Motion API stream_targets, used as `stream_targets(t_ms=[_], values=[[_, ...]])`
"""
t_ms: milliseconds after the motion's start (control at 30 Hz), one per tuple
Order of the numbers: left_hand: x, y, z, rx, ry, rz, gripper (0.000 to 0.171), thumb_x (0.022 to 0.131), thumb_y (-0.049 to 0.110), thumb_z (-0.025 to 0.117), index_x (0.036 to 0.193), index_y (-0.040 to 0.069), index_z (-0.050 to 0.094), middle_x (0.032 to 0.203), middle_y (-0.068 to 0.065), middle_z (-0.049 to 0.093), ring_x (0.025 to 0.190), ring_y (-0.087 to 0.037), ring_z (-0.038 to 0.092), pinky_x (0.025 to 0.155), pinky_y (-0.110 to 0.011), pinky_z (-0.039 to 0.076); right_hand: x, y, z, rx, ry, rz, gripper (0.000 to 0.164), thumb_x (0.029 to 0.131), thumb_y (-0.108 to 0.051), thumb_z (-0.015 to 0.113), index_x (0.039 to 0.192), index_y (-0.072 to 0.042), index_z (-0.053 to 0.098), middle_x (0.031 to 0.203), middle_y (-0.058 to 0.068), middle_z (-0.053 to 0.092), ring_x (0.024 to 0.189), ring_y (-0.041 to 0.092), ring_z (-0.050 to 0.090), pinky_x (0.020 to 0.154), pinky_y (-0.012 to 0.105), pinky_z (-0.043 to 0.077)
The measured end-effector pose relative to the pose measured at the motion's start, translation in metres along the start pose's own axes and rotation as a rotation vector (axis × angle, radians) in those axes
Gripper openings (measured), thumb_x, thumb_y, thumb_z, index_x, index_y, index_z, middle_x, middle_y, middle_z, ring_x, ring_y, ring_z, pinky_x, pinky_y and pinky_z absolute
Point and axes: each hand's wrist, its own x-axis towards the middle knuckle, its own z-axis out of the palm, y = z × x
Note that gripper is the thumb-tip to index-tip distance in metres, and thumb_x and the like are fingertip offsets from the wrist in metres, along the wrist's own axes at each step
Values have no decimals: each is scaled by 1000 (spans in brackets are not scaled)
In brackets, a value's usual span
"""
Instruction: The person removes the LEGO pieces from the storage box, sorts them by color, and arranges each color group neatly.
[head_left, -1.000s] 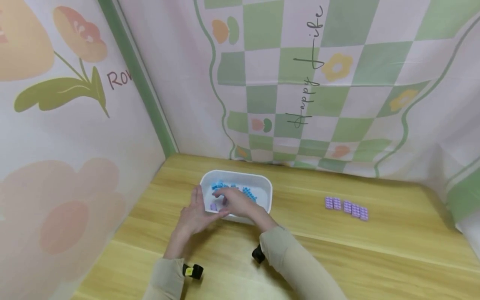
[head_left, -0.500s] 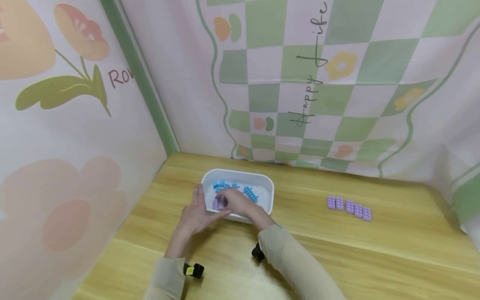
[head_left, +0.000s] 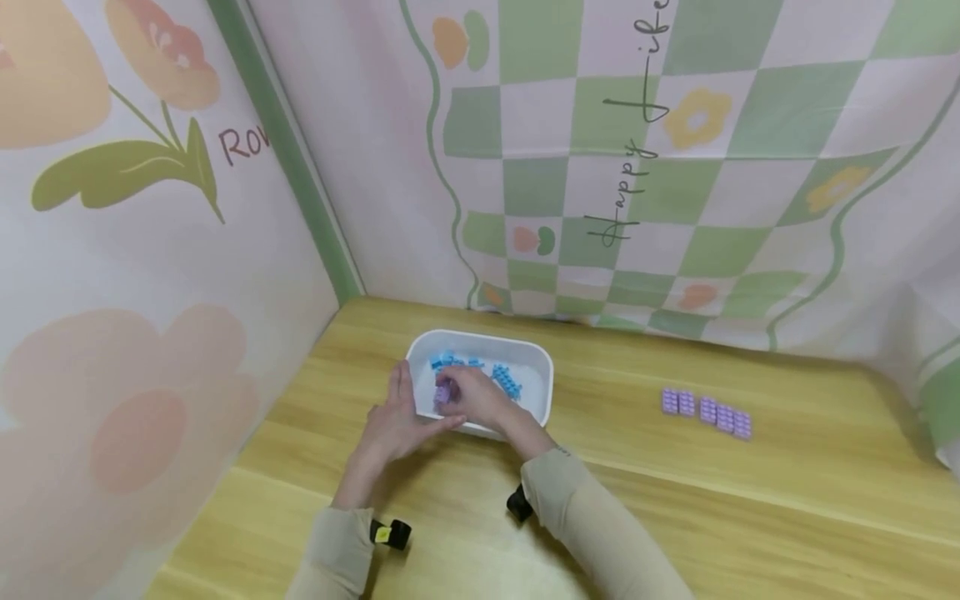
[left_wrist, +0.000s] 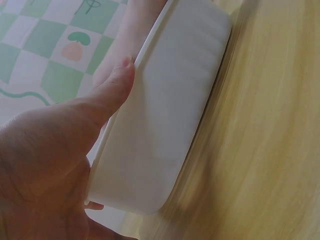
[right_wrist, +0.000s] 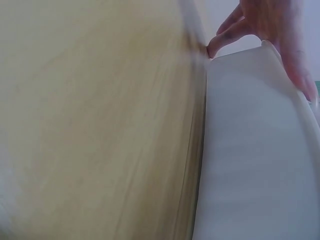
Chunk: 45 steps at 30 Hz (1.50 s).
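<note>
A white plastic bin (head_left: 542,385) stands on the wooden table. My left hand (head_left: 392,427) steadies its near left corner, the thumb lying along the front rim and the fingers straight against the left side. In the left wrist view the left hand (left_wrist: 55,145) touches the rim; the right wrist view shows the left hand (right_wrist: 272,25) spread about the corner. Inside the bin, my right hand (head_left: 483,398) pinches a purple toy building brick (head_left: 443,392), partly hidden by its fingers. Small blue building bricks (head_left: 506,381) lie on the bin's floor beyond.
Several purple building bricks (head_left: 707,412) lie in a row on the table (head_left: 600,517), right of the bin. A patterned curtain (head_left: 540,192) hangs behind the table, and a flowered wall panel (head_left: 172,275) borders it on the left.
My right fingers have closed on the purple brick, which has come up a little from the bin floor. The left hand keeps its place at the corner. The head view has shifted slightly.
</note>
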Motion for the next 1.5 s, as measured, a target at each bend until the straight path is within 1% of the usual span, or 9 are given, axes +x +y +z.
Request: stream_targets(t_ms=[167, 267, 500, 667, 933, 1167, 1267, 1400, 1500], values=[[2, 3, 3, 1, -8, 16, 145, 86, 85, 72, 176, 1, -4, 184, -27, 6, 97, -41, 70, 96, -62, 62, -6, -2, -3, 25, 75, 54, 49, 91, -4, 86, 137, 1, 71, 126, 16, 77, 114, 30, 74, 106, 46, 63], [2, 3, 5, -2, -8, 22, 146, 85, 85, 72, 175, 1, -5, 184, -28, 6, 112, -51, 70, 105, -70, 58, -9, -3, -5, 56, 112, 81, 52, 91, -2, 85, 141, 2, 69, 135, 20, 75, 125, 36, 72, 115, 52, 59], [2, 5, 11, -31, -26, 12, 148, 82, 90, 70, 176, 3, -3, 185, -26, 7, 131, -64, 60, 116, -79, 46, -22, 8, -18, 208, 214, 115, 46, 93, -1, 83, 137, 1, 72, 132, 20, 78, 123, 39, 73, 112, 54, 60], [3, 7, 10, -31, -25, 0, 145, 85, 87, 71, 176, 2, -3, 185, -25, 9, 132, -65, 60, 115, -79, 48, -39, 10, -50, 231, 289, 79, 46, 94, -3, 83, 138, 4, 71, 133, 24, 77, 123, 44, 73, 112, 58, 60], [4, 11, 12, -29, -39, -4, 144, 85, 84, 74, 176, 3, -3, 186, -22, 6, 138, -61, 57, 116, -77, 47, -88, 20, -105, 235, 414, 47, 44, 94, 3, 82, 136, 8, 70, 134, 28, 75, 124, 47, 72, 112, 62, 58], [2, 10, 9, -16, -45, -14, 146, 84, 85, 73, 176, 3, -5, 186, -21, 6, 120, -54, 67, 114, -78, 49, -151, 49, -146, 143, 429, 174, 44, 100, -3, 78, 140, 9, 65, 139, 32, 72, 132, 53, 68, 116, 66, 54], [1, 8, 5, -19, -43, -23, 146, 84, 86, 73, 176, 4, -6, 186, -22, 4, 107, -47, 69, 110, -74, 53, -187, 65, -159, 81, 433, 224, 44, 104, -7, 75, 143, 7, 62, 139, 31, 72, 130, 40, 72, 111, 42, 62], [0, 5, 0, -20, -42, -26, 147, 84, 87, 71, 176, 3, -7, 186, -24, 3, 100, -42, 69, 105, -71, 57, -235, 89, -173, 49, 476, 239, 45, 104, -1, 72, 144, 11, 58, 138, 39, 69, 115, -10, 67, 95, 2, 52], [0, 5, -1, -9, -44, -19, 147, 85, 89, 69, 175, 2, -7, 185, -25, 2, 102, -45, 70, 107, -74, 55, -271, 111, -185, 1, 511, 274, 46, 102, 3, 71, 144, 14, 55, 136, 45, 65, 109, -29, 48, 90, -3, 47]])
